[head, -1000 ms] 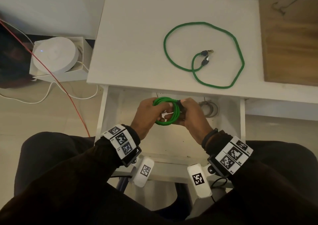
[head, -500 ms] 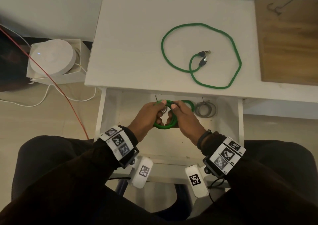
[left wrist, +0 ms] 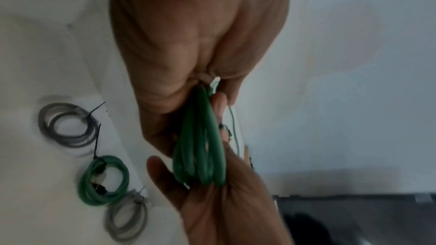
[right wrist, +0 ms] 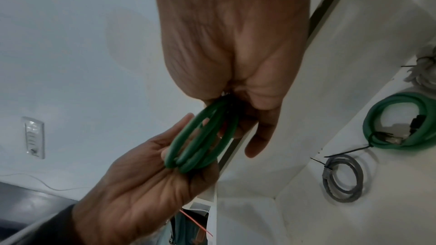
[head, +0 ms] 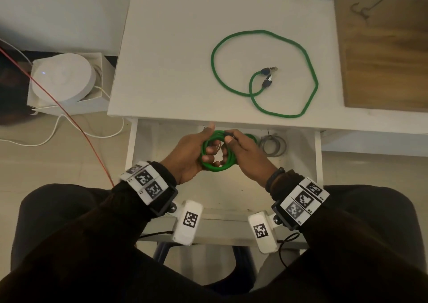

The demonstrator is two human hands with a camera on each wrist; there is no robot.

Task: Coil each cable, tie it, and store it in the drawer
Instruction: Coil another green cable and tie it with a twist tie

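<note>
Both hands hold a green coil [head: 217, 154] over the open drawer [head: 310, 154], just below the front edge of the tabletop [head: 166, 55]. The left hand [head: 187, 154] grips the coil's left side, its fingers curled through the loops and its thumb raised clear, which looks meant to keep the turns stacked and stop them springing apart. The right hand [head: 245, 150] pinches the top of the coil between thumb and forefinger, where a dark bit shows; it may be a tie or a plug, but the views do not settle which. In the wrist views the loops sit pressed flat together in the left palm [right wrist: 141, 183], so the bundle appears tight enough to bind. My reading is that the coiling of this cable is done and the tying is in hand or just about to be. Already in the drawer lie a tied green coil [left wrist: 103, 180] with a black tie tail sticking up, and two grey coils [left wrist: 68, 124], one on each side of it, so holding the work over the drawer lets the finished bundle drop straight in. On the tabletop a loose green cable [head: 264, 71] lies in one wide loop with its two plugs near the middle, not yet coiled. A wooden board [head: 384, 55] lies to the right of it.
</note>
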